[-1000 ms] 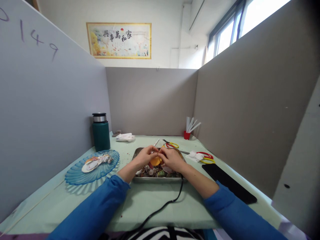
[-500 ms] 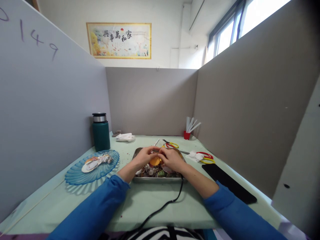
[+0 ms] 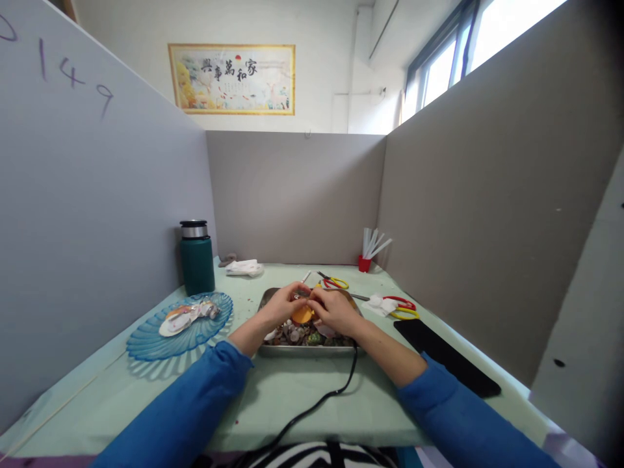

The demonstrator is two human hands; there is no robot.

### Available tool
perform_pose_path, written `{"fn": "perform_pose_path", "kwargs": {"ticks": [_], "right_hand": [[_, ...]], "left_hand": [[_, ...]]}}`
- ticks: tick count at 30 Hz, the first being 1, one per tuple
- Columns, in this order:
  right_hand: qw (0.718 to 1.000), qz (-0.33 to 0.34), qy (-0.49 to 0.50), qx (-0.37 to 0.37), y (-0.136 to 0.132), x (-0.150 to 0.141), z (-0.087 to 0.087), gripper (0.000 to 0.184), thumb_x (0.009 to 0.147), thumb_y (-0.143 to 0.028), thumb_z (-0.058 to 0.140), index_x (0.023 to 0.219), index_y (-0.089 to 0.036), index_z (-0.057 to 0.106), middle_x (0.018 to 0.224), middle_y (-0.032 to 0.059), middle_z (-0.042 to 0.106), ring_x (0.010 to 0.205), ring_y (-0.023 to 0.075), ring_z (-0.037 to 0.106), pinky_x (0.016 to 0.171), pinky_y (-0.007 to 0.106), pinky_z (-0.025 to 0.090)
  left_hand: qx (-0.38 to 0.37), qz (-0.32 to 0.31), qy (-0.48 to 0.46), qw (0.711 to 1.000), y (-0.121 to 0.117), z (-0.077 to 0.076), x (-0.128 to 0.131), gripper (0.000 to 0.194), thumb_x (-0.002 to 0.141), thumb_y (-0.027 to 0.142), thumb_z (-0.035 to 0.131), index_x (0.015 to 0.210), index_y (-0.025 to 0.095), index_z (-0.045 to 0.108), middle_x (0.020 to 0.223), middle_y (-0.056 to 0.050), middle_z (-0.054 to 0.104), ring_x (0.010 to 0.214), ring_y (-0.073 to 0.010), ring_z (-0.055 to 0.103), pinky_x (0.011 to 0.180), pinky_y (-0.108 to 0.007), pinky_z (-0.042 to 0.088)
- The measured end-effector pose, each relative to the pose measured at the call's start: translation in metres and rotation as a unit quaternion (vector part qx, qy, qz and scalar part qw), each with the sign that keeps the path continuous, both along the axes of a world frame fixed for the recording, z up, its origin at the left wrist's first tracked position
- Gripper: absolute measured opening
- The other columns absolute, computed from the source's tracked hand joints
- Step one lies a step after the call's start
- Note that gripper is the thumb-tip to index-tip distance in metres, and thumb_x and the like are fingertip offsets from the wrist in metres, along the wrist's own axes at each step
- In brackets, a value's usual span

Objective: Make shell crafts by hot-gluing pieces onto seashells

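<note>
Both hands meet over a metal tray (image 3: 280, 350) filled with several small shells and bits. My left hand (image 3: 281, 305) and my right hand (image 3: 335, 312) are closed together on an orange shell (image 3: 303, 314), fingertips pinched at its top edge. A small metal piece shows between the fingertips; what it is I cannot tell. A black cable (image 3: 312, 409) runs from under my right wrist toward me.
A blue glass plate (image 3: 146, 341) with shells lies at left, beside a green thermos (image 3: 197, 257). Scissors (image 3: 334, 282), a second pair (image 3: 402, 307) on tissue, a red cup (image 3: 364, 262) of sticks and a black phone (image 3: 446, 356) sit at right. Partition walls close three sides.
Hardly anything moved; the fingertips shifted slightly on the orange shell's top edge.
</note>
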State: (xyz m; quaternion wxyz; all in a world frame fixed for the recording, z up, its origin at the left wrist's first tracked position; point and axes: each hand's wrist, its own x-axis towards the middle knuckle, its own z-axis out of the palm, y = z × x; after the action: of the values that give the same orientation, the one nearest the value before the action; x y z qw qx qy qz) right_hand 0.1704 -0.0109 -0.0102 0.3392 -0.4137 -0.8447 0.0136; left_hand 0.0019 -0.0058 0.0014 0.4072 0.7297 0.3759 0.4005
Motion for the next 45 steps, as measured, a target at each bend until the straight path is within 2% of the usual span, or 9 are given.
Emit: {"fn": "perform_pose_path", "kwargs": {"ticks": [3, 10, 20, 23, 26, 29, 37, 42, 45], "right_hand": [[1.000, 0.003, 0.002, 0.007, -0.0001, 0.0004, 0.0005, 0.018, 0.089, -0.030, 0.045, 0.084, -0.017, 0.056, 0.069, 0.0020, 0.061, 0.064, 0.0123, 0.054, 0.059, 0.021, 0.033], [1.000, -0.002, 0.009, 0.003, 0.0001, -0.0002, 0.0007, 0.018, 0.089, -0.030, 0.044, 0.083, -0.018, 0.056, 0.069, 0.0017, 0.061, 0.064, 0.0122, 0.054, 0.059, 0.021, 0.034], [1.000, -0.003, -0.003, 0.001, 0.0018, 0.0000, -0.0005, 0.019, 0.089, -0.030, 0.045, 0.083, -0.017, 0.057, 0.068, 0.0020, 0.060, 0.064, 0.0125, 0.054, 0.058, 0.021, 0.032], [1.000, -0.002, 0.001, 0.006, 0.0025, 0.0005, -0.0008, 0.018, 0.089, -0.030, 0.045, 0.084, -0.017, 0.057, 0.068, 0.0018, 0.060, 0.064, 0.0123, 0.054, 0.058, 0.021, 0.032], [1.000, 0.002, 0.002, 0.005, 0.0029, 0.0004, -0.0009, 0.017, 0.089, -0.029, 0.045, 0.084, -0.017, 0.057, 0.068, 0.0017, 0.060, 0.064, 0.0122, 0.054, 0.059, 0.021, 0.033], [1.000, 0.000, -0.002, 0.004, 0.0028, 0.0001, -0.0009, 0.017, 0.089, -0.028, 0.045, 0.085, -0.017, 0.057, 0.069, 0.0018, 0.060, 0.065, 0.0123, 0.054, 0.059, 0.021, 0.032], [1.000, 0.004, -0.008, 0.002, 0.0029, 0.0011, -0.0018, 0.018, 0.089, -0.030, 0.044, 0.085, -0.018, 0.057, 0.069, 0.0019, 0.061, 0.065, 0.0128, 0.054, 0.059, 0.021, 0.032], [1.000, -0.004, 0.002, 0.006, 0.0039, 0.0014, -0.0024, 0.020, 0.090, -0.032, 0.044, 0.084, -0.018, 0.057, 0.069, 0.0017, 0.061, 0.065, 0.0124, 0.055, 0.059, 0.021, 0.033], [1.000, -0.004, 0.004, 0.015, 0.0041, 0.0015, -0.0022, 0.020, 0.090, -0.033, 0.044, 0.084, -0.018, 0.056, 0.069, 0.0014, 0.061, 0.064, 0.0120, 0.055, 0.059, 0.021, 0.033]], "left_hand": [[0.001, 0.012, -0.002, 1.000, -0.0007, 0.0002, 0.0006, 0.027, 0.071, 0.033, 0.060, 0.090, 0.015, 0.053, 0.059, 0.003, 0.052, 0.051, -0.0096, 0.052, 0.044, -0.018, 0.040], [-0.014, -0.007, -0.014, 1.000, 0.0007, 0.0000, 0.0011, 0.034, 0.072, 0.031, 0.061, 0.101, 0.015, 0.056, 0.070, -0.001, 0.060, 0.058, -0.0110, 0.056, 0.051, -0.020, 0.044], [-0.003, 0.016, 0.001, 1.000, -0.0016, 0.0015, 0.0006, 0.027, 0.071, 0.031, 0.062, 0.091, 0.014, 0.055, 0.058, 0.003, 0.054, 0.051, -0.0093, 0.052, 0.047, -0.018, 0.040], [0.004, 0.024, -0.003, 1.000, -0.0002, 0.0005, 0.0009, 0.033, 0.071, 0.031, 0.061, 0.099, 0.015, 0.056, 0.058, 0.003, 0.054, 0.051, -0.0095, 0.051, 0.048, -0.019, 0.041], [0.016, 0.011, -0.005, 1.000, 0.0032, -0.0011, 0.0012, 0.041, 0.071, 0.030, 0.061, 0.109, 0.013, 0.056, 0.068, -0.001, 0.060, 0.058, -0.0109, 0.054, 0.054, -0.020, 0.044], [0.030, 0.001, 0.003, 1.000, 0.0047, -0.0014, 0.0010, 0.037, 0.072, 0.029, 0.060, 0.104, 0.012, 0.060, 0.075, -0.004, 0.062, 0.063, -0.0118, 0.056, 0.058, -0.021, 0.045], [0.042, 0.034, 0.033, 0.998, 0.0009, -0.0010, 0.0002, 0.020, 0.073, 0.029, 0.058, 0.087, 0.015, 0.055, 0.057, 0.003, 0.053, 0.051, -0.0098, 0.051, 0.046, -0.018, 0.039], [-0.002, 0.063, 0.025, 0.998, -0.0003, -0.0006, 0.0018, 0.031, 0.072, 0.032, 0.059, 0.096, 0.015, 0.053, 0.062, 0.001, 0.056, 0.055, -0.0121, 0.055, 0.047, -0.020, 0.044], [-0.018, 0.056, 0.032, 0.998, 0.0007, -0.0009, 0.0019, 0.030, 0.072, 0.038, 0.058, 0.091, 0.014, 0.055, 0.064, -0.001, 0.058, 0.058, -0.0143, 0.058, 0.046, -0.022, 0.045]]}}
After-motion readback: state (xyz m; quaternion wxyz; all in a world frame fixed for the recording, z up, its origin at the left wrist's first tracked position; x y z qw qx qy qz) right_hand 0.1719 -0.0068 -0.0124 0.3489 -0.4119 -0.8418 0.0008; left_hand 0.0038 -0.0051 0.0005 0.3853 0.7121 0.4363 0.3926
